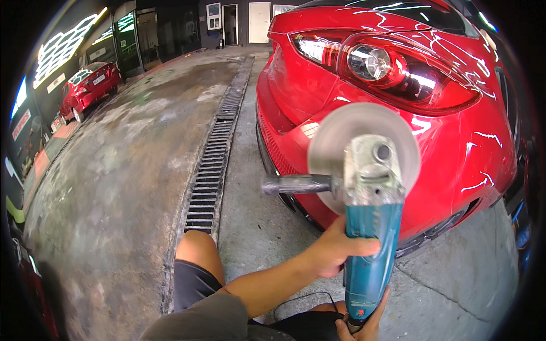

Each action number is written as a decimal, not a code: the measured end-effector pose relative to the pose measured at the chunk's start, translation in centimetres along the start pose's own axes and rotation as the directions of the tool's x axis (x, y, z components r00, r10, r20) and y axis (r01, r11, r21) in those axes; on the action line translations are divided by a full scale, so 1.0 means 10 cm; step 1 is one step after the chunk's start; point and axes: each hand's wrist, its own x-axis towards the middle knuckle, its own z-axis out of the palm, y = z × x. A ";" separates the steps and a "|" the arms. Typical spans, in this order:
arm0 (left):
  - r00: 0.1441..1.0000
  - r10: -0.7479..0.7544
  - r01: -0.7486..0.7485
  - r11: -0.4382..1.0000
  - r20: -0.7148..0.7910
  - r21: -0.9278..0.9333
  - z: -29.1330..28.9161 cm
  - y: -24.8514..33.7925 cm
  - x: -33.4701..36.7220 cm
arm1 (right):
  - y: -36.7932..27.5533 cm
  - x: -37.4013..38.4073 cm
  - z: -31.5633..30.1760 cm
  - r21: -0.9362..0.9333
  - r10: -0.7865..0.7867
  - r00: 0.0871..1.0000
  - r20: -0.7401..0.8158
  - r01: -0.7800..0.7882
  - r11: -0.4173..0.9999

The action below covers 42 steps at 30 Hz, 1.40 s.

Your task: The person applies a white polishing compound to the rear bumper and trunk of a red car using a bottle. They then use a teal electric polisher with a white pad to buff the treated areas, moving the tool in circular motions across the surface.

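Observation:
A teal polisher (371,227) with a worn metal head is held upright before me. My left hand (339,250) is wrapped round the middle of its body, the thumb lying across the front. Low in the view, my right hand (369,327) grips the rear end, partly cut off by the lower edge. The round grey-white pad (330,133) looks smeared, as if spinning. It covers part of the rear bumper of a red car (455,148), just below the tail light (398,71); whether it touches the paint I cannot tell. A dark side handle (298,184) sticks out leftward, held by neither hand.
A slotted metal drain (207,184) runs along the stained concrete floor (122,199) left of the car. Near my legs lies a thin dark cable (307,294). Another red car (90,88) stands far left, and a white door (259,23) is in the back wall.

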 end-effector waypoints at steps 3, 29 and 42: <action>0.997 0.075 -0.078 0.989 -0.026 -0.126 -0.06 0.25 -0.12 | -0.26 0.03 -0.09 -0.165 -0.220 0.968 0.124 0.239 0.957; 0.984 0.047 0.004 0.959 -0.173 0.282 -0.27 -0.65 -0.30 | 1.38 0.24 0.19 -0.093 -0.157 0.938 -0.309 0.134 0.987; 0.998 0.065 -0.070 0.929 -0.028 -0.364 -2.00 0.29 -0.76 | -0.29 0.96 1.44 -0.525 -0.291 0.955 0.056 0.276 0.805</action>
